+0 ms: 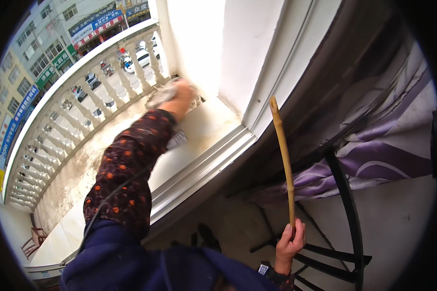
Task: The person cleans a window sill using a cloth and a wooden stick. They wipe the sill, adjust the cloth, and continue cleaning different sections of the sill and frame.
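My left arm reaches out over the balcony side of a sliding-door track [204, 169]. Blurred by motion, my left hand [180, 100] grips a greyish-white bundle, probably cloth [164, 94], by the balcony's corner. Pale strands or cords [193, 105] show beside that hand; their exact kind is unclear. On the indoor side, my right hand [290, 242] holds the lower end of a thin bamboo stick [287, 163]. The stick points away from me, its bent or hooked tip lying in front of the white door frame [273, 83].
A curved balustrade [105, 82] borders the balcony, above a street with cars and shops. Purple and white curtain fabric [378, 160] hangs at right, near a black metal rack [349, 203]. A wooden chair [34, 240] stands at far left. A thin cable [113, 192] crosses my left sleeve.
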{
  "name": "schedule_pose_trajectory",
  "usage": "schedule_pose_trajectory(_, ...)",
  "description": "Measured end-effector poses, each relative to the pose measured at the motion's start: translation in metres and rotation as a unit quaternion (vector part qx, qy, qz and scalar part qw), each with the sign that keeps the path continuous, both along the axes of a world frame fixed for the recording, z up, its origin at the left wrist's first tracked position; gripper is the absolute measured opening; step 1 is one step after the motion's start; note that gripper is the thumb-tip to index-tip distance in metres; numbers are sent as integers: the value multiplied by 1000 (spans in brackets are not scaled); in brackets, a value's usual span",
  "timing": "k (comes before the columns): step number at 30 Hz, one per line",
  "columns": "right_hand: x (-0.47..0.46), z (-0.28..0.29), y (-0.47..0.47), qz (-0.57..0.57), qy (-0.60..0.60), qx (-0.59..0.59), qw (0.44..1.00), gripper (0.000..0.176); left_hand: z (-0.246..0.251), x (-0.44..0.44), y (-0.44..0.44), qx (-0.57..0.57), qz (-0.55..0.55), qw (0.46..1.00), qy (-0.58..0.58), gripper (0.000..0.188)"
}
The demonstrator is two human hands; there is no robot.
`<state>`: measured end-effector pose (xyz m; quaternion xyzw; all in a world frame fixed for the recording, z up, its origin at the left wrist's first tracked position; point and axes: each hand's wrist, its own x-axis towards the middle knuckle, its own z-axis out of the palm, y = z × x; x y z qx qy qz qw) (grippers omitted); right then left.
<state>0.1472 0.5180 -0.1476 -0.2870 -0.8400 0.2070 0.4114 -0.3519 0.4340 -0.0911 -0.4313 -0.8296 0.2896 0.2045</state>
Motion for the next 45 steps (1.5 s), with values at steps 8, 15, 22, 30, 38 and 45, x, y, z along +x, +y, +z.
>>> schedule_pose_trajectory(8, -15, -6, 7, -6, 53, -101, 993, 24, 9, 24, -44, 382, -179, 831, -363, 42)
schedule_pose_trajectory(15, -46, 12, 7, 82, 88, -90, 989, 22, 5, 39, -92, 356, -46, 856, -371, 35)
schedule_pose_trajectory(22, -59, 5, 6, 106, 90, -126, 982, 22, 42, 135, -103, 396, -160, 804, -415, 51)
schedule_pose_trajectory(30, -80, 15, -1, 192, 93, -121, 969, 23, 20, 206, -84, 345, -37, 863, -366, 9)
schedule_pose_trajectory(38, -78, 19, -1, 240, 186, -282, 910, 33, 45, 241, -270, 192, 139, 904, -356, 21)
schedule_pose_trajectory(45, -94, 59, -8, 329, 139, -343, 869, 61, 90, 245, -358, 648, 192, 549, -492, 43)
